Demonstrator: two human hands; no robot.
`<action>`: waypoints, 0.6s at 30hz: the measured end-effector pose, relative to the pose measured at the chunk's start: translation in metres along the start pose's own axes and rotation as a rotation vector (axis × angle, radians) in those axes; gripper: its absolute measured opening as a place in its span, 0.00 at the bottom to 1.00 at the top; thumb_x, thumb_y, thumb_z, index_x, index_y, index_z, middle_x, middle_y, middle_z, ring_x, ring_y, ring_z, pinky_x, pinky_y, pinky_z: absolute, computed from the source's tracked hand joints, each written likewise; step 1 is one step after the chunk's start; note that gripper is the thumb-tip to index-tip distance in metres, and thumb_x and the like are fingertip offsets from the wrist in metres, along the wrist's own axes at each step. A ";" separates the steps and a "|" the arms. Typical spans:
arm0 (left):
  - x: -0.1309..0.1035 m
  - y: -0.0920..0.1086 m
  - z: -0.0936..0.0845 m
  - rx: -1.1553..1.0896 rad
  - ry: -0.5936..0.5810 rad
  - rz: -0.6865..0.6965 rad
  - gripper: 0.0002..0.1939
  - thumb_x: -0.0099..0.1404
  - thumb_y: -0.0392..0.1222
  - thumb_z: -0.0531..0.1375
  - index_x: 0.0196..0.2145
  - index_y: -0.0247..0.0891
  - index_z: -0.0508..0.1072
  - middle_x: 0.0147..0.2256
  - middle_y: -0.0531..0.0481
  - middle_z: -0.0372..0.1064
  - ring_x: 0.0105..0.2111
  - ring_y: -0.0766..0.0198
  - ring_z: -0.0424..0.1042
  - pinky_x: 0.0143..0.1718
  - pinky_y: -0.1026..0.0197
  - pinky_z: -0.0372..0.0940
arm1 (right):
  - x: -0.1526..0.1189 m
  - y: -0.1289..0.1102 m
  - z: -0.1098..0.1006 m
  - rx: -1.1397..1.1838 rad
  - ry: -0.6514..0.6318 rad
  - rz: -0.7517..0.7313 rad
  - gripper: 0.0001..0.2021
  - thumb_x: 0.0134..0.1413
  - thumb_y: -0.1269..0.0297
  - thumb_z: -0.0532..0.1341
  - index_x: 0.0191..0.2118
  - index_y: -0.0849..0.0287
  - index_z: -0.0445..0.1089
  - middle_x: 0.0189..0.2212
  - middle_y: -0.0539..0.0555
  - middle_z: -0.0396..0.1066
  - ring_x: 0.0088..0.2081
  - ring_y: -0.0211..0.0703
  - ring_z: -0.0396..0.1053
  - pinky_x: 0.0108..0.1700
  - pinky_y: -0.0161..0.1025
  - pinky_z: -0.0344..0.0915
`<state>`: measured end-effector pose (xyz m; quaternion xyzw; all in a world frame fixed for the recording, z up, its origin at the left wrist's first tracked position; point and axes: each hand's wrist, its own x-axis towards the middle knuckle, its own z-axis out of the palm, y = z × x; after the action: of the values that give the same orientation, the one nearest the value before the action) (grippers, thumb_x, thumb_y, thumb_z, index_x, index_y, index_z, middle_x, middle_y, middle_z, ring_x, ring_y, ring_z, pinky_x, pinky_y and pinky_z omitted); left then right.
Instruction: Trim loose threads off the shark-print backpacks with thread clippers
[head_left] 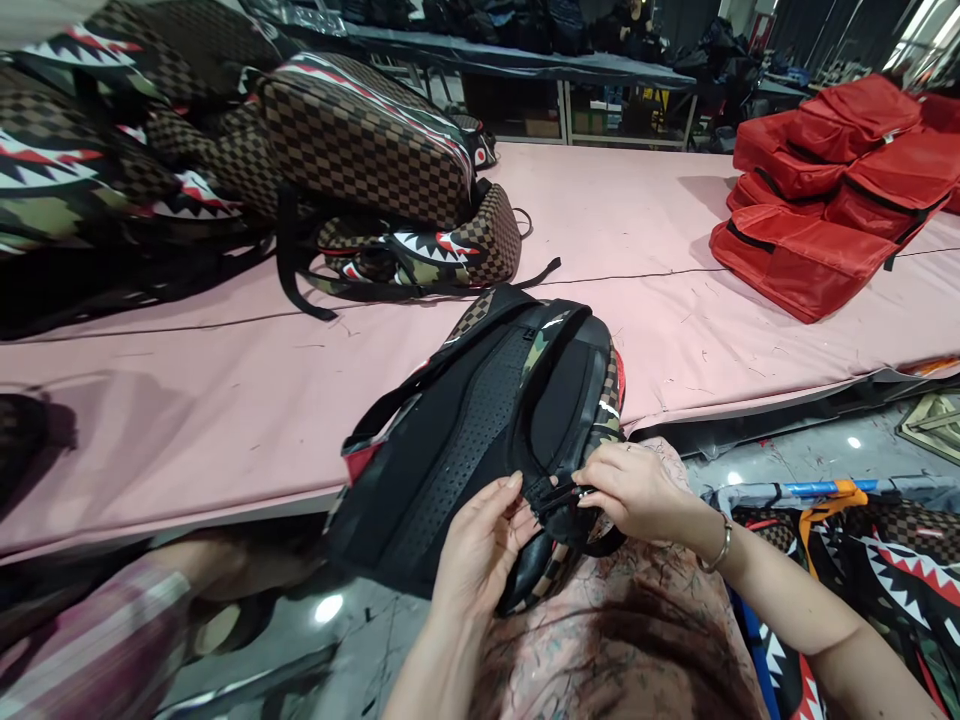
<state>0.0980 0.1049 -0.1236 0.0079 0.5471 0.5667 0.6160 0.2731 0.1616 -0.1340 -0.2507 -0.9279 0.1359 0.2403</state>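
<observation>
A backpack (465, 470) with a black padded back and brown check sides rests on the table's near edge and my lap, its back facing up. At the lower end of its shoulder strap (525, 430), my left hand (484, 540) is closed, thumb and fingertips pinching the strap's edge. My right hand (630, 490) is closed beside it. Between its fingers is a small dark shiny tool, apparently thread snips (583, 492), pointing at the strap end. The fingers partly hide the tool.
Check-and-shark-print backpacks (367, 140) are piled at the table's left. Red bags (817, 220) are stacked at right. Loose threads dot the pink table (630, 220). A blue-railed rack (832, 490) holds more bags at lower right. Another person's leg (217, 570) is at lower left.
</observation>
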 end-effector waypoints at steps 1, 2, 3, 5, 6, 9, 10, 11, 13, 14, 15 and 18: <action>0.001 0.000 0.000 0.004 -0.002 -0.001 0.04 0.61 0.28 0.54 0.28 0.28 0.66 0.26 0.42 0.69 0.21 0.65 0.69 0.21 0.65 0.67 | 0.000 0.000 0.000 0.005 -0.013 0.005 0.09 0.61 0.62 0.53 0.38 0.61 0.67 0.32 0.53 0.65 0.35 0.39 0.60 0.38 0.36 0.57; 0.001 -0.001 -0.001 0.008 -0.005 -0.001 0.03 0.61 0.28 0.54 0.29 0.28 0.66 0.26 0.42 0.69 0.21 0.65 0.69 0.21 0.65 0.67 | -0.001 0.000 0.001 0.013 -0.021 0.011 0.09 0.61 0.62 0.53 0.39 0.61 0.67 0.32 0.53 0.65 0.35 0.39 0.60 0.38 0.36 0.57; 0.002 -0.001 -0.002 0.010 -0.010 0.002 0.03 0.61 0.29 0.54 0.29 0.28 0.66 0.26 0.42 0.69 0.21 0.65 0.69 0.22 0.65 0.68 | -0.001 0.001 0.001 0.024 -0.026 0.017 0.09 0.61 0.62 0.53 0.39 0.61 0.67 0.32 0.53 0.65 0.35 0.39 0.60 0.38 0.36 0.57; 0.004 -0.002 -0.004 0.017 -0.030 0.007 0.02 0.60 0.29 0.55 0.29 0.28 0.66 0.26 0.43 0.68 0.22 0.66 0.69 0.22 0.65 0.68 | -0.001 0.003 0.003 0.060 -0.033 0.020 0.10 0.61 0.62 0.53 0.39 0.61 0.66 0.32 0.53 0.65 0.35 0.38 0.60 0.39 0.35 0.57; 0.005 -0.003 -0.005 0.023 -0.044 0.010 0.01 0.60 0.29 0.56 0.30 0.28 0.66 0.26 0.44 0.67 0.22 0.66 0.68 0.23 0.65 0.68 | -0.001 0.004 0.003 0.087 -0.036 0.014 0.10 0.61 0.61 0.52 0.39 0.61 0.66 0.32 0.53 0.65 0.35 0.38 0.61 0.38 0.35 0.57; 0.008 -0.006 -0.010 0.030 -0.088 0.013 0.04 0.57 0.31 0.60 0.30 0.28 0.67 0.26 0.45 0.66 0.24 0.66 0.68 0.25 0.64 0.68 | 0.000 0.011 0.005 0.172 -0.036 -0.024 0.11 0.61 0.60 0.53 0.38 0.62 0.66 0.33 0.53 0.66 0.36 0.38 0.61 0.38 0.34 0.57; 0.009 -0.007 -0.011 0.030 -0.103 0.013 0.07 0.55 0.33 0.62 0.30 0.28 0.67 0.26 0.46 0.65 0.24 0.66 0.68 0.25 0.64 0.68 | 0.001 0.012 0.005 0.191 -0.035 -0.035 0.11 0.61 0.60 0.53 0.38 0.62 0.66 0.33 0.53 0.65 0.35 0.38 0.61 0.37 0.34 0.57; 0.010 -0.008 -0.012 0.030 -0.116 0.015 0.10 0.51 0.34 0.65 0.29 0.28 0.67 0.26 0.46 0.65 0.25 0.66 0.68 0.25 0.64 0.68 | 0.002 0.014 0.004 0.202 -0.037 -0.042 0.11 0.61 0.60 0.54 0.38 0.63 0.67 0.33 0.53 0.65 0.35 0.37 0.61 0.37 0.34 0.57; 0.012 -0.009 -0.014 0.034 -0.137 0.020 0.18 0.43 0.38 0.70 0.29 0.29 0.67 0.25 0.48 0.64 0.24 0.67 0.66 0.25 0.64 0.68 | 0.004 0.016 0.001 0.207 -0.055 -0.053 0.10 0.60 0.61 0.55 0.38 0.63 0.67 0.32 0.53 0.65 0.35 0.37 0.61 0.36 0.33 0.57; 0.012 -0.010 -0.014 0.041 -0.142 0.022 0.21 0.39 0.40 0.71 0.28 0.29 0.67 0.25 0.49 0.64 0.24 0.68 0.66 0.25 0.65 0.68 | 0.005 0.016 -0.001 0.211 -0.071 -0.060 0.10 0.60 0.61 0.55 0.39 0.63 0.67 0.32 0.53 0.65 0.34 0.37 0.61 0.36 0.33 0.57; 0.011 -0.010 -0.014 0.047 -0.143 0.022 0.23 0.37 0.41 0.72 0.27 0.30 0.66 0.25 0.50 0.63 0.23 0.68 0.65 0.24 0.65 0.68 | 0.006 0.017 -0.003 0.215 -0.086 -0.066 0.09 0.60 0.61 0.55 0.39 0.63 0.67 0.32 0.52 0.65 0.34 0.37 0.61 0.36 0.33 0.57; 0.010 -0.011 -0.012 0.059 -0.131 0.015 0.24 0.34 0.42 0.73 0.25 0.31 0.64 0.23 0.52 0.62 0.23 0.68 0.65 0.23 0.66 0.67 | 0.008 0.016 -0.005 0.219 -0.105 -0.045 0.10 0.60 0.61 0.55 0.38 0.63 0.67 0.32 0.53 0.65 0.35 0.37 0.62 0.37 0.33 0.57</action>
<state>0.0952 0.1004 -0.1423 0.0674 0.5222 0.5531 0.6456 0.2762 0.1795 -0.1327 -0.1945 -0.9243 0.2439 0.2201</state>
